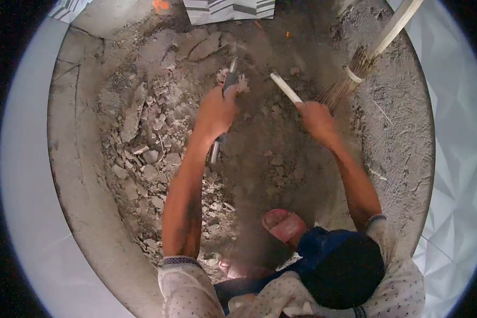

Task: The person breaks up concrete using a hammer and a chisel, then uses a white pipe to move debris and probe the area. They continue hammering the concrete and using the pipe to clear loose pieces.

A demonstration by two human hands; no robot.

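My left hand (pixel 217 114) is closed around a metal-shafted tool (pixel 233 64) with a dark grip. Its shaft shows above and below my fist, while its far end is blurred over the broken ground. In my right hand (pixel 318 123), the fingers wrap a pale wooden handle (pixel 285 87) that points up and left; whatever lies below the fist is hidden. Just right of that hand, a twig broom (pixel 350 79) with a light wooden stick rests against the rough wall side. Broken mortar rubble (pixel 151 156) lies left of my left forearm.
A curved concrete rim (pixel 71 159) runs along the left, and rough plaster (pixel 397 138) along the right. A patterned tile piece (pixel 228 10) sits at the top. Dust blurs the middle. A red slipper (pixel 285 225) is on my foot near the bottom.
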